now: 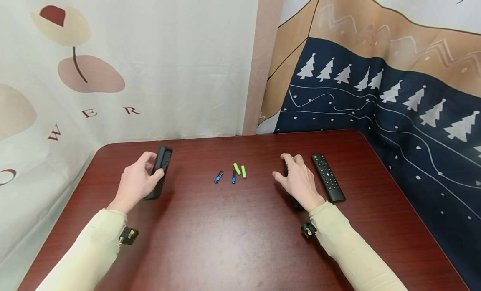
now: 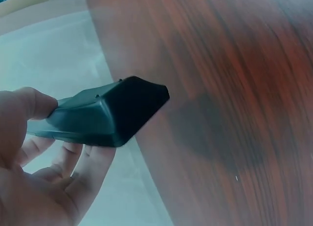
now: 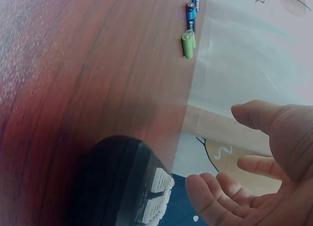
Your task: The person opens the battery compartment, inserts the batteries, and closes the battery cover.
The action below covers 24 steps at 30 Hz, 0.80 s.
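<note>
My left hand (image 1: 135, 180) grips a black remote control (image 1: 160, 176) with the thumb on one side and the fingers on the other. The remote is tilted on edge, and a recess shows near its far end. In the left wrist view the remote (image 2: 93, 116) points its blunt end at the camera, above its shadow on the wood. My right hand (image 1: 300, 181) is over a second remote, its thumb spread and its fingers loosely bent. That remote (image 3: 117, 182), black with white buttons, is mostly hidden by the hand in the head view; in the right wrist view the fingertips are apart from it.
Between the hands lie two blue batteries (image 1: 218, 177) and two green batteries (image 1: 244, 171). A third black remote (image 1: 328, 177) lies buttons up, right of my right hand. The reddish-brown table (image 1: 210, 236) meets a white curtain (image 1: 180, 65) and a dark patterned one (image 1: 406, 115).
</note>
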Motion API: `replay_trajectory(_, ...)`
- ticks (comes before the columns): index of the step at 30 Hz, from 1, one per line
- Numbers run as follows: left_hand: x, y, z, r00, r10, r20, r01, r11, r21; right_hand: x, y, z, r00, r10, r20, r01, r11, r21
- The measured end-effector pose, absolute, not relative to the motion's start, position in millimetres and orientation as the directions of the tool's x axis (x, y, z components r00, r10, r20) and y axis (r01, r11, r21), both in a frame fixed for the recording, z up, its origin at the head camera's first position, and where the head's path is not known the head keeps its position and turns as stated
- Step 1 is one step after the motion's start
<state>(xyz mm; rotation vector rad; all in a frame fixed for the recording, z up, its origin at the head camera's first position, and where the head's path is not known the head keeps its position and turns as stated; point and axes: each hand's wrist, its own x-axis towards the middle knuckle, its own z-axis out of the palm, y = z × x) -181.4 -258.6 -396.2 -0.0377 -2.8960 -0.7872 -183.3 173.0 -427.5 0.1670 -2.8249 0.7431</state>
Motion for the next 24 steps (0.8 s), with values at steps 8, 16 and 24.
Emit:
replay_trajectory(8,-183,-249,-394,-0.991,-0.011,0.130,0.072,0.782,0.619,-183,170,-430,-0.957,-0.073,0.282,-0.205,0.855,-0.477)
replay_trajectory(16,-184,-240,-396,-0.998,-0.019,0.065,0.039,0.619,0.785,-181,167,-430,-0.958,-0.074,0.277,-0.207,0.847,-0.489)
replay_trajectory(24,-185,-232,-400,-1.000,-0.016,0.005,-0.002,0.383,0.924,-180,165,-430,-0.953,-0.079,0.292,-0.221,0.841,-0.493)
